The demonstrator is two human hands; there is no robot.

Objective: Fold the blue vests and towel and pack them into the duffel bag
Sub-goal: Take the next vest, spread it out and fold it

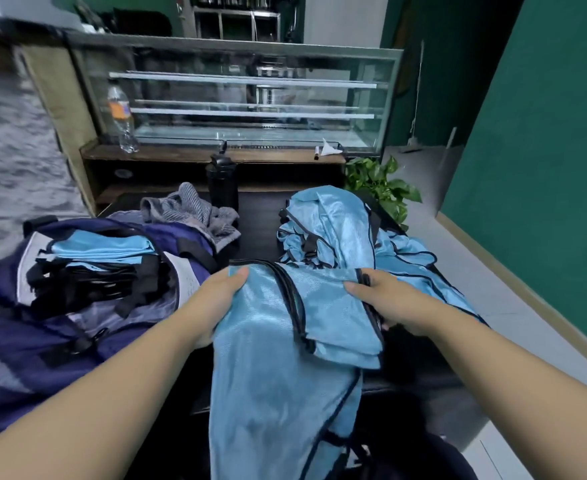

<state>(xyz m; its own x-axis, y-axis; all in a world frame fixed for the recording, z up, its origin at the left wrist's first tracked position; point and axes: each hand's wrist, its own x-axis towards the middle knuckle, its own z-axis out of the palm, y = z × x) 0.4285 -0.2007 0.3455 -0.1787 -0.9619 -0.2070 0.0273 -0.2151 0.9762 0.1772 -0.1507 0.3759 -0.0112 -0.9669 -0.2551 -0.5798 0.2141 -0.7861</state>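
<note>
My left hand and right hand pinch the vest, its long axis toward me; duffel bag lies left.

A green wall runs along the right side above a pale tiled floor. Straight ahead stands a glass display case on a dark wooden shelf unit — a leafy plant sits just beside its right end. Grey carpet lies at the left.
</note>
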